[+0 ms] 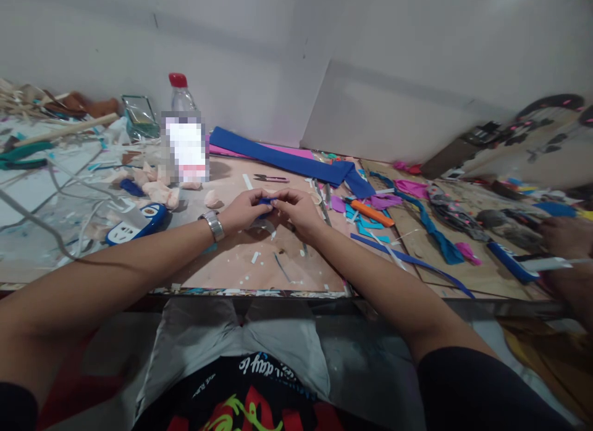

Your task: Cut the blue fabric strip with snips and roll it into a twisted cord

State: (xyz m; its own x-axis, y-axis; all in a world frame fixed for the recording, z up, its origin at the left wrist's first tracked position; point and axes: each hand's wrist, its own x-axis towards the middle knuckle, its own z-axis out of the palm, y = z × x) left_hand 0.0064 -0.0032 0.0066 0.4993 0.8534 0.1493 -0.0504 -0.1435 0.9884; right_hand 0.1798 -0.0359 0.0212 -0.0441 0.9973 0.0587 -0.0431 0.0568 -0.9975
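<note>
Both hands meet over the middle of the worktable. Fingers of my left hand [248, 210] and my right hand [296, 212] are pinched around a small piece of blue fabric [265, 202], mostly hidden by the fingertips. A pale, clear-looking strip [264, 226] hangs just below the fingers. Behind the hands lies a pair of thread snips [271, 178]. Further back, a long folded band of blue fabric [278, 162] stretches over a pink sheet [296, 152]. A peach-coloured petal-like piece [214, 199] rests left of my left hand.
On the left are a blue-and-white power strip [136, 223] with cables, a bottle with a red cap [178, 80] and green-handled pliers [25, 153]. To the right lie an orange cutter [372, 213], fabric scraps and a narrow blue strip [412, 260]. Another person's hand [567, 239] is at far right.
</note>
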